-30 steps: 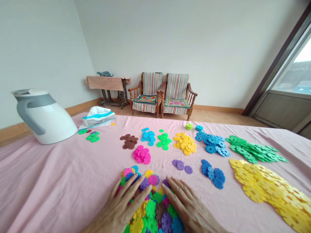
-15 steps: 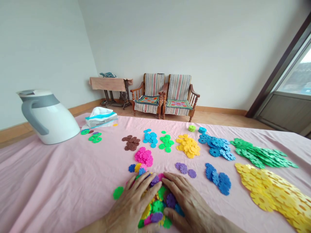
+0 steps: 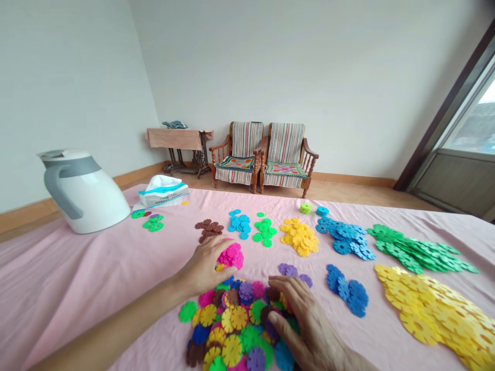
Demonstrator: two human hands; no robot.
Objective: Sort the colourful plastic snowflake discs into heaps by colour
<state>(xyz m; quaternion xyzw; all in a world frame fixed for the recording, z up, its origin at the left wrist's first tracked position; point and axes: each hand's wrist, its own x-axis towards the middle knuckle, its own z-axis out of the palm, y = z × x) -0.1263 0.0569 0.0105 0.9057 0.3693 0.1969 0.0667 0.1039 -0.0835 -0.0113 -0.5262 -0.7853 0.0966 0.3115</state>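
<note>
A mixed heap of notched plastic discs (image 3: 232,330), in yellow, green, pink, purple, brown and blue, lies in front of me. My left hand (image 3: 209,265) is beyond the heap's far edge, fingers and thumb apart, arched at the left side of the pink discs (image 3: 232,256). Whether its fingertips touch them I cannot tell. My right hand (image 3: 301,317) rests open along the heap's right side, thumb spread over several discs. Just past its fingertips are a few purple discs (image 3: 288,269). A single green disc (image 3: 188,312) sits left of the heap.
Sorted piles spread beyond: brown (image 3: 209,229), light blue (image 3: 240,225), green (image 3: 265,232), yellow (image 3: 299,237). Larger blue (image 3: 346,237), dark green (image 3: 417,247) and yellow discs (image 3: 433,304) lie rightward. At left stand a white jug (image 3: 93,196) and a tissue box (image 3: 164,193).
Both hands first pressed in around the mixed heap, gathering it. My left hand has since lifted off and moved forward to the pink discs; my right hand stays at the heap's right side.
</note>
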